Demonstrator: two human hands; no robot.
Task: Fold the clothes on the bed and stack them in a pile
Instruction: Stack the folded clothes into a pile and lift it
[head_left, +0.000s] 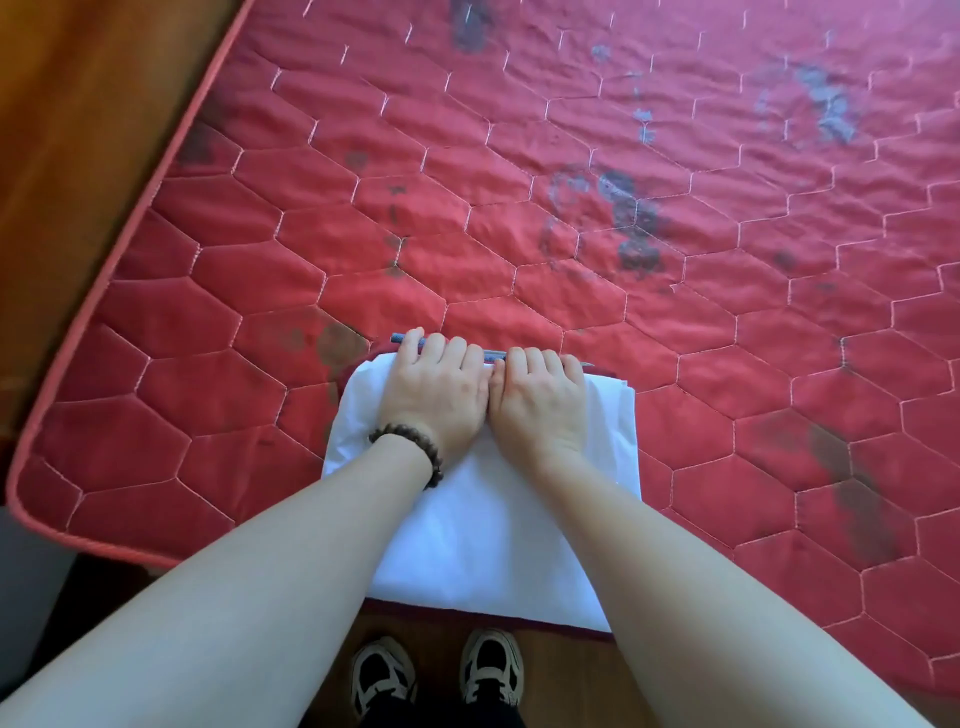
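A folded white garment (498, 545) lies at the near edge of the red quilted mattress (571, 208). Under it, a dark red cloth (519, 623) shows along the near and left edges, and a thin blue-grey strip (493, 355) peeks out at the far edge. My left hand (436, 387) and my right hand (540, 400) rest side by side, thumbs touching, on the far end of the white garment. Their fingers curl over its far edge. A dark bead bracelet (410, 441) is on my left wrist.
The mattress has dark and bluish stains and stretches far and right with no other clothes on it. A wooden bed frame (78, 130) runs along the left. My two shoes (382, 675) (491, 665) stand on the wooden floor below the near edge.
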